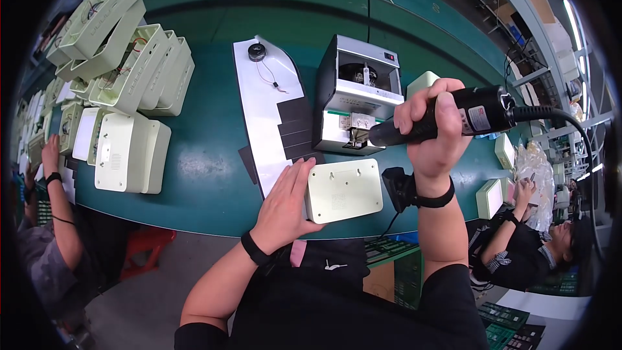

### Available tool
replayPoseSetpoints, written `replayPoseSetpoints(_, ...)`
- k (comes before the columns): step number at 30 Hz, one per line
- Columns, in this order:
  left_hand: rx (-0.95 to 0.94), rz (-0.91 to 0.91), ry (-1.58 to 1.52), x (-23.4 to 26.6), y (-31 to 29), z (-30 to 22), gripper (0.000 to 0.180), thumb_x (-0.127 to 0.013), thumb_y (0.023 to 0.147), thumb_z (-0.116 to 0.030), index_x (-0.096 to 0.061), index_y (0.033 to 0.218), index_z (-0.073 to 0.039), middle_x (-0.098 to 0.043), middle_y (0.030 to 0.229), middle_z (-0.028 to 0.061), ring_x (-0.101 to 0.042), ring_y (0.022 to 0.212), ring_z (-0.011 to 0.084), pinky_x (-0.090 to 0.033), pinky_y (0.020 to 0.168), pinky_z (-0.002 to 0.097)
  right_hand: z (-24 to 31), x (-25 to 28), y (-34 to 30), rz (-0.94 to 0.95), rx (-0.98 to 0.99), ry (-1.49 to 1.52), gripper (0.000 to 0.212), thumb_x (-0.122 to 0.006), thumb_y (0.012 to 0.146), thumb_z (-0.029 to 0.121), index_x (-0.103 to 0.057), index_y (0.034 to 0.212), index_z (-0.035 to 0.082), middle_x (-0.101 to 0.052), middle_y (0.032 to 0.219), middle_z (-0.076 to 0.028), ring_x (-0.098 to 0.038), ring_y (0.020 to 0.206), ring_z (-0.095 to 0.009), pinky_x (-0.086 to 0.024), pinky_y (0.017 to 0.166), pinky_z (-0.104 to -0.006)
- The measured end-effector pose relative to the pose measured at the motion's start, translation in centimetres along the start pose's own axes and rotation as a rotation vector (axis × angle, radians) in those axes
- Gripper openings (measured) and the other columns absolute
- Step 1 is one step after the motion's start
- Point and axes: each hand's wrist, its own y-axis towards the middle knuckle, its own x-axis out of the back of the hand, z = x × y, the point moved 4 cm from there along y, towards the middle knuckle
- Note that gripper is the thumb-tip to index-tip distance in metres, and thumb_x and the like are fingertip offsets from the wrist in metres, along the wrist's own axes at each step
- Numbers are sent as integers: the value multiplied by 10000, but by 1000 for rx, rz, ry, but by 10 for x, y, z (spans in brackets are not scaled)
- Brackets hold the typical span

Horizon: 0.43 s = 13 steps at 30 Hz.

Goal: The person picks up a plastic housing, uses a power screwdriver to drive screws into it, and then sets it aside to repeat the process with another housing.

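My right hand is wrapped around a black electric screwdriver with a thick cable. Its nose points left, at the front of a grey and black screw feeder; whether the bit touches a screw is too small to tell. Near the table's front edge lies a pale green plastic case, back side up, with keyhole slots and holes near its corners. My left hand grips the case's left end, fingers along the side and thumb at the lower corner. Each wrist wears a black band.
Pale green housings with wires are stacked at the left, beside closed cases. A round black speaker lies on a white sheet near dark foam strips. Co-workers sit on both sides; one co-worker's hand is at the right.
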Motion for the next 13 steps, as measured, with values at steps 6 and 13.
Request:
replayPoseSetpoints(6,18,8,-16,2,1,4,1096,-898,605,-236,-280,1484,-21,-460,1402,246,-443,1333,404,-333,1164,473,25,18,-46,6,-105,118,274,-542,949,288,-453,1040,46,-489,675,-62,-496,500,-170,-446,517,-331)
replayPoseSetpoints(13,81,49,-51,-3,2,2,1066,-893,629,-220,-283,1479,-16,-450,1423,224,-449,1325,419,-337,1158,457,56,42,-85,28,-134,49,431,-702,892,319,-418,1111,80,-531,727,-110,-529,567,-206,-496,601,-384)
